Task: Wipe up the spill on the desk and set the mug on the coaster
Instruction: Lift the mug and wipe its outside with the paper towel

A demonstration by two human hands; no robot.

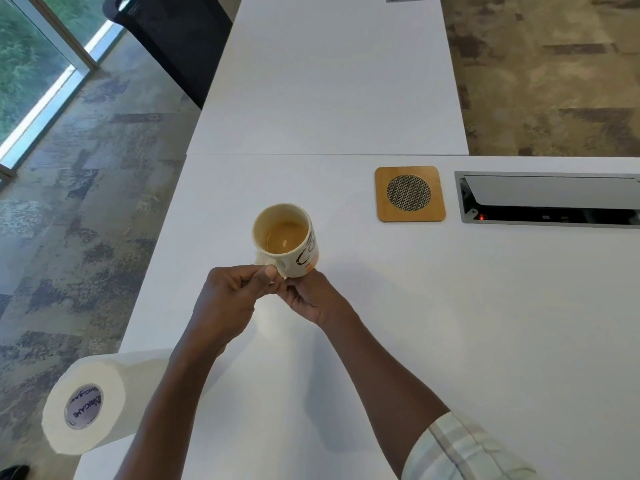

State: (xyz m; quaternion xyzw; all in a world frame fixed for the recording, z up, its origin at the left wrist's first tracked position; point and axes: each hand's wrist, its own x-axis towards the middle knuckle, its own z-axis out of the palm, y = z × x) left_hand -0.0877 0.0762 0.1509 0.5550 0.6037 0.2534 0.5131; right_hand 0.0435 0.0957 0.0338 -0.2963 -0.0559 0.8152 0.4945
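The left hand (pixel 230 296) fingers (pixel 268 273) pinched the mug (pixel 287 240) handle; the right hand (pixel 311 297) fingers curled closed beneath its base. The mug, holding brown liquid, stood on the white surface (pixel 450 323), well apart from the coaster (pixel 410 194). A paper roll (pixel 93 403) lay near the left edge.

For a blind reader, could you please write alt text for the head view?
Both hands, left hand and right hand, hold a mug of tea over a white desk; an empty wooden coaster lies beyond.
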